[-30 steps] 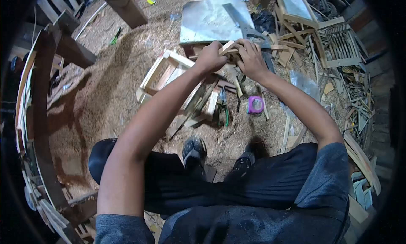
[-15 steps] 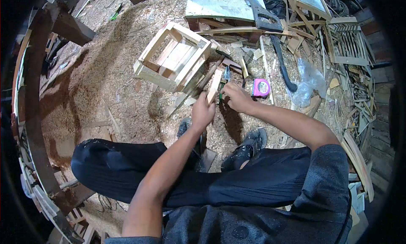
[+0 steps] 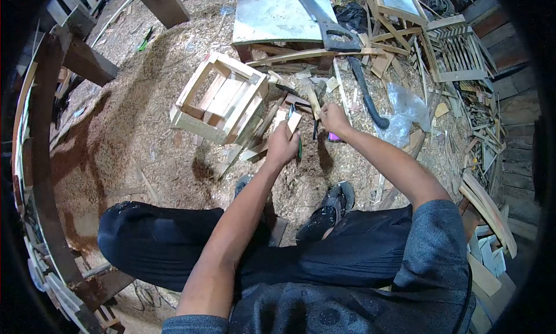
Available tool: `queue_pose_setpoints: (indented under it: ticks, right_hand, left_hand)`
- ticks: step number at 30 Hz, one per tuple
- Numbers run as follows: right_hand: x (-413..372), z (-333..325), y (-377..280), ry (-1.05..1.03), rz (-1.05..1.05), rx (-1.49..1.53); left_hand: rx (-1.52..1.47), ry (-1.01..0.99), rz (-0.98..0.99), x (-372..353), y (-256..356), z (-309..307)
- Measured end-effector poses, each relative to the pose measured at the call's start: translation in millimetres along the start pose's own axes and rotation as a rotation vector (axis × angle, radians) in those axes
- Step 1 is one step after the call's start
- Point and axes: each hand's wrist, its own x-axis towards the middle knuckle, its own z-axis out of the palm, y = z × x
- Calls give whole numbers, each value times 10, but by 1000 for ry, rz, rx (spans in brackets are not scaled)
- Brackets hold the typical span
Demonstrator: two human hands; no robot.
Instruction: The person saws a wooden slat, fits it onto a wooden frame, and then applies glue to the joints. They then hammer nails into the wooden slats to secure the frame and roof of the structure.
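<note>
My left hand is closed around a short pale wood piece and a green-handled tool, whose tip stands up beside the wood. To its right, my right hand pinches the near end of a narrow wooden strip. A pink tape measure shows partly beneath my right wrist. Dark tools lie on the shavings between the hands. Beyond my left hand, at upper left, rests an open slatted wooden frame.
A handsaw lies across a pale-topped low table. Right of my hands are a dark curved bar and a clear plastic bag. Scrap wood is heaped far right; a dark post stands upper left.
My right hand has moved to the wooden strip and closed on it. The green-handled tool, earlier beside my right hand, is now in my left. The whole view has shifted.
</note>
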Motion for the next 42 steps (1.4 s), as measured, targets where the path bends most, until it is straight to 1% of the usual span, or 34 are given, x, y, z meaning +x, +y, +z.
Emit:
queue_pose_setpoints:
  ticks: [1,2,3,5,6,7,8,9,10,11,12,13,15,20,22,27,29,30,31,33,34,35,37,39,41,42]
  right_hand:
    - [9,27,44,-11,-41,0]
    - [17,57,86,-16,6,-14]
    - [-2,52,99,-9,5,-13]
    - [-19,22,107,193,-67,219]
    - [-110,-182,-72,89,-13,410]
    - [-137,-267,-128,111,-23,412]
    - [-151,-359,-190,103,-77,560]
    - [-147,-461,-246,95,-138,704]
    - [-162,-591,-329,121,-154,701]
    - [-188,-722,-409,89,-207,797]
    - [-224,-857,-498,52,-260,890]
    - [-261,-982,-588,70,-272,885]
    - [-325,-1180,-775,-42,-253,985]
    - [-304,-1347,-995,-68,-328,1029]
    - [-307,-1380,-1062,-68,-347,971]
    - [-284,-1463,-1262,-73,-360,861]
    - [-346,-1574,-1495,18,-429,846]
    - [-405,-1672,-1628,1,-382,836]
    - [-369,-1725,-1654,17,-380,840]
    - [-248,-1846,-1679,-21,-382,678]
    - [-295,-1983,-1768,-78,-352,731]
    - [-235,-2029,-1792,-135,-317,861]
    - [-202,-2195,-1854,-242,-269,949]
    - [-228,-2270,-1974,-157,-294,930]
    - [-279,-2310,-2082,-133,-330,883]
    - [-314,-2300,-2132,-79,-365,865]
  left_hand:
    - [-1,1,4,19,58,21]
    - [-125,46,-6,38,117,41]
    - [-249,89,-12,76,148,51]
    - [-251,49,-8,214,209,15]
    - [-388,-51,-62,274,367,-80]
    - [-523,-154,-111,367,461,-128]
    - [-685,-122,-19,508,477,-88]
    - [-767,-165,-76,675,501,-132]
    - [-909,-152,-89,802,650,-220]
    - [-1051,-142,-105,910,802,-305]
    - [-1167,-183,-89,968,1043,-439]
    - [-1262,-173,-50,1034,1183,-525]
    - [-1344,-358,1,1078,1402,-744]
    - [-1319,-360,105,1032,1721,-899]
    - [-1380,-259,69,1007,1780,-900]
    - [-1392,-156,49,1051,1779,-977]
    - [-1298,-132,-33,1083,1852,-1057]
    - [-1268,-94,-32,1105,1909,-1073]
    - [-1264,-110,-27,1144,1965,-1098]
    - [-1274,-97,-56,1245,2072,-1179]
    - [-1251,-117,-85,1234,2195,-1274]
    - [-1235,-128,-86,1240,2228,-1307]
    - [-1266,-145,-11,1317,2356,-1411]
    - [-1244,-160,30,1357,2498,-1549]
    - [-1223,-179,53,1353,2613,-1685]
    - [-1218,-200,91,1343,2636,-1744]
